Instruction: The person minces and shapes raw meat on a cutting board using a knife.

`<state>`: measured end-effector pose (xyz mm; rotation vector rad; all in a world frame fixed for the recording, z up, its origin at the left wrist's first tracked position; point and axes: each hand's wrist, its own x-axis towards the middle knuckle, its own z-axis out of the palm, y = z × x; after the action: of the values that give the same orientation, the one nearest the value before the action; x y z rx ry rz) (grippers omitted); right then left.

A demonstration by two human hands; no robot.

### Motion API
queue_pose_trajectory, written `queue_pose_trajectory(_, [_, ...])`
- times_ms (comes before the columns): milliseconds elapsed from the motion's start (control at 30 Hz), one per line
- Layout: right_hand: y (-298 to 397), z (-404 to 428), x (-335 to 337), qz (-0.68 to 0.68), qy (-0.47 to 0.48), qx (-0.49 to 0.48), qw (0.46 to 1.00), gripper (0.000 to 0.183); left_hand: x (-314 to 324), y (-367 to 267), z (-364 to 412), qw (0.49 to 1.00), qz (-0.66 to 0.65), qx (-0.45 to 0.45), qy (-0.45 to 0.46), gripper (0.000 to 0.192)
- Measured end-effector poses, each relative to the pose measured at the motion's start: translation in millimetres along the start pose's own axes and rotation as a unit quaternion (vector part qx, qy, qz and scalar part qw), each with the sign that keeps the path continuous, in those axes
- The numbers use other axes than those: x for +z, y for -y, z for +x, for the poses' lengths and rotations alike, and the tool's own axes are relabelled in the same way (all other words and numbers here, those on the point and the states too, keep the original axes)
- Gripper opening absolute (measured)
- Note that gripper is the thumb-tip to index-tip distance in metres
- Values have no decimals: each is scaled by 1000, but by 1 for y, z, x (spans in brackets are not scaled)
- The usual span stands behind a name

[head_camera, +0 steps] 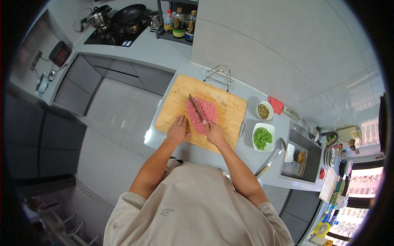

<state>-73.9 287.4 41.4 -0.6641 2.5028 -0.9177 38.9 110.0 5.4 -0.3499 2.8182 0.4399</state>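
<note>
My right hand (pixel 214 132) is closed around the handle of a kitchen knife (pixel 195 107), whose blade lies over a flattened mass of minced meat (pixel 210 111). The meat rests on a large wooden cutting board (pixel 172 101). Flat on the board's near left part lies my left hand (pixel 178 130), holding nothing, just left of the meat. Right of the board stand a white bowl of chopped green vegetable (pixel 262 138) and a round bowl with brownish-green chopped food (pixel 263 111).
Behind the board is a metal wire rack (pixel 219 77). A metal spatula or ladle (pixel 272 160) lies between the bowls and the sink (pixel 312 156), which holds dishes. A red cloth (pixel 275 105) lies by the wall. Bottles (pixel 179 24) and a wok (pixel 128 15) stand farther back.
</note>
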Motion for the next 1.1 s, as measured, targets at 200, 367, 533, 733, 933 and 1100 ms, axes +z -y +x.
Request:
queue_pose_trajectory(200, [14, -6, -7, 104, 7, 13, 995, 46, -8, 5, -9, 1000, -13, 25, 9, 86])
queue_pose_trajectory(367, [-14, -3, -4, 48, 38, 9, 998, 42, -5, 3, -4, 999, -30, 38, -25, 86])
queue_pose_trajectory(533, [-3, -36, -12, 110, 24, -19, 993, 41, 17, 11, -19, 989, -113, 18, -95, 78])
queue_pose_trajectory(733, [-20, -39, -8, 26, 10, -51, 998, 42, 43, -5, -29, 983, -101, -7, -155, 69])
queue_pose_trajectory(933, [-26, -53, -16, 49, -5, -49, 998, 45, 53, -29, -43, 979, -88, -67, -173, 68])
queue_pose_trajectory(1100, [-41, -52, -18, 11, -6, -65, 998, 44, 42, -37, -48, 984, -73, -85, -136, 75])
